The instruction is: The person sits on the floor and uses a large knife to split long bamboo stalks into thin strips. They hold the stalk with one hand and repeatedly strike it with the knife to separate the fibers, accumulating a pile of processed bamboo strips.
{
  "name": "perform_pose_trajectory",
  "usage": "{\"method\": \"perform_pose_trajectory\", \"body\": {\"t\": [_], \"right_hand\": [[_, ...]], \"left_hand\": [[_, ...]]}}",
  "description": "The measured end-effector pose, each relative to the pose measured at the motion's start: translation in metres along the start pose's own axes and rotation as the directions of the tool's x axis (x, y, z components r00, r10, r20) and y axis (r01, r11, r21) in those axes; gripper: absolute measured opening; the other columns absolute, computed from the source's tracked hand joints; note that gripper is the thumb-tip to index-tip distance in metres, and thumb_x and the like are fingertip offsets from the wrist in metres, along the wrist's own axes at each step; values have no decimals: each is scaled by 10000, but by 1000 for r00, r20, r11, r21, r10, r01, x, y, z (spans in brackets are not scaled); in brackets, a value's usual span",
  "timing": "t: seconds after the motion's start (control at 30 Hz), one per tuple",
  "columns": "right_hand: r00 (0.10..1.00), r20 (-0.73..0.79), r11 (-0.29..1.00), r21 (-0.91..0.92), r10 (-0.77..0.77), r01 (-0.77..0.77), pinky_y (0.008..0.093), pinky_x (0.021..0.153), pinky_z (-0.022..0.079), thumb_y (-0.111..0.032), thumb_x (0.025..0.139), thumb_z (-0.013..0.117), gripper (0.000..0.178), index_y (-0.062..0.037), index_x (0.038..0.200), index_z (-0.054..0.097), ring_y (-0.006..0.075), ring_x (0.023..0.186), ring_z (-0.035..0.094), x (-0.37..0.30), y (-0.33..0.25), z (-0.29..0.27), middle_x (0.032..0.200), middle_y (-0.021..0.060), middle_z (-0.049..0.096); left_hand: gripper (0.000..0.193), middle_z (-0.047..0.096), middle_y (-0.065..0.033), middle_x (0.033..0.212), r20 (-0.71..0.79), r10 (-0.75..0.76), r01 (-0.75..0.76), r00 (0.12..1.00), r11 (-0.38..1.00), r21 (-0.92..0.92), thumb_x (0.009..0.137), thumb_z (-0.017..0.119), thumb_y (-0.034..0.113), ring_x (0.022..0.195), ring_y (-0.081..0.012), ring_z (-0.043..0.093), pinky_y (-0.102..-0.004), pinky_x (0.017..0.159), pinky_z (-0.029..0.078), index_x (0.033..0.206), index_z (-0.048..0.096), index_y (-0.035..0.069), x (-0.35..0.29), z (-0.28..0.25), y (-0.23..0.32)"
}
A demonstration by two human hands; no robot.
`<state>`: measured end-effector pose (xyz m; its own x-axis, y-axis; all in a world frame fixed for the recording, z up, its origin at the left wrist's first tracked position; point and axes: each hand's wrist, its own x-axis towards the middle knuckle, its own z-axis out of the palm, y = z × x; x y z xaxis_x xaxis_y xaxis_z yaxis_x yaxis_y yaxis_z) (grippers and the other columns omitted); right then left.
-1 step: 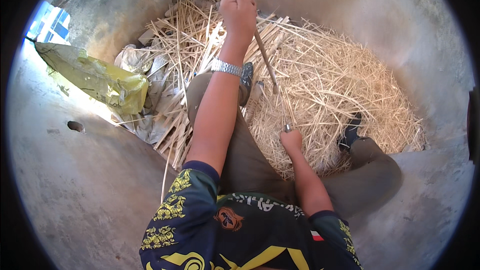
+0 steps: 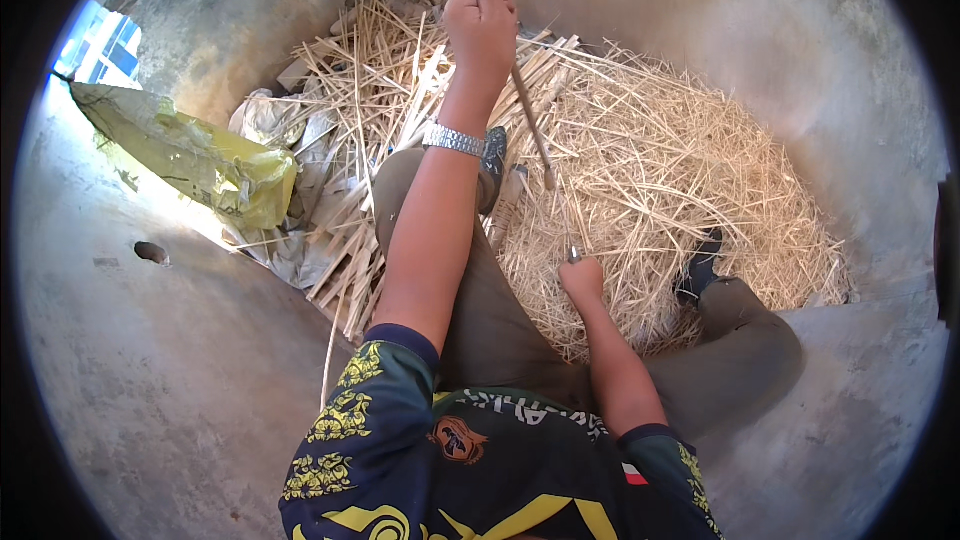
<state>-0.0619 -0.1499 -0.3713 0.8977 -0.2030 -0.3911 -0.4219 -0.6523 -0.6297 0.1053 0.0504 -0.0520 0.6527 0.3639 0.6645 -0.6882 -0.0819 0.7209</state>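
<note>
Brown stick (image 2: 533, 125), upper centre of the frame, slanting down and right from the left hand (image 2: 484, 25), which is closed round it with the thumb uppermost; a twisted brown end shows above the fist at the top edge. The stick's lower end lies at the centre, near the thin shaft of a tool (image 2: 571, 230); whether the two touch cannot be told. The right hand (image 2: 583, 282), just below and right of centre, is closed round the tool's handle, a metal collar showing above the fist. Beneath and around, pale strips (image 2: 670, 160) cover the floor, coarser at upper left, finer at right. A watch (image 2: 455, 137) circles the left wrist. Dark shoes (image 2: 703, 265) rest among the strips. Yellow sheeting (image 2: 225, 165) hangs at left; a grey wall (image 2: 790, 30) curves behind
</note>
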Motion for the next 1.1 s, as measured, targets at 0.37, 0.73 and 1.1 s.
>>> {"method": "perform_pose_trajectory", "body": {"t": [0.37,0.73,1.1], "right_hand": [[995,73,992,113,-62,53,461,627,480,-163,754,596,238,67,739,657,334,627,640,29,17,26,641,188,633],[972,235,941,335,-29,-53,385,396,406,-82,803,622,155,28,715,558,206,386,484,23,4,23,567,120,544],[858,513,811,496,14,-310,350,409,403,-85,826,668,200,-40,696,523,149,394,457,0,-6,-16,554,55,510]], "left_hand": [[437,415,14,649,37,-45,49,998,991,-122,1081,410,454,518,-60,392,-227,456,319,831,424,96,1,-7,2],[443,434,32,651,58,-130,137,990,981,-137,1047,478,486,532,-58,416,-223,483,353,848,454,92,1,-1,10],[440,415,46,638,135,-152,165,979,982,-90,1052,470,481,532,-43,389,-212,488,341,839,477,96,-10,16,19]]}}
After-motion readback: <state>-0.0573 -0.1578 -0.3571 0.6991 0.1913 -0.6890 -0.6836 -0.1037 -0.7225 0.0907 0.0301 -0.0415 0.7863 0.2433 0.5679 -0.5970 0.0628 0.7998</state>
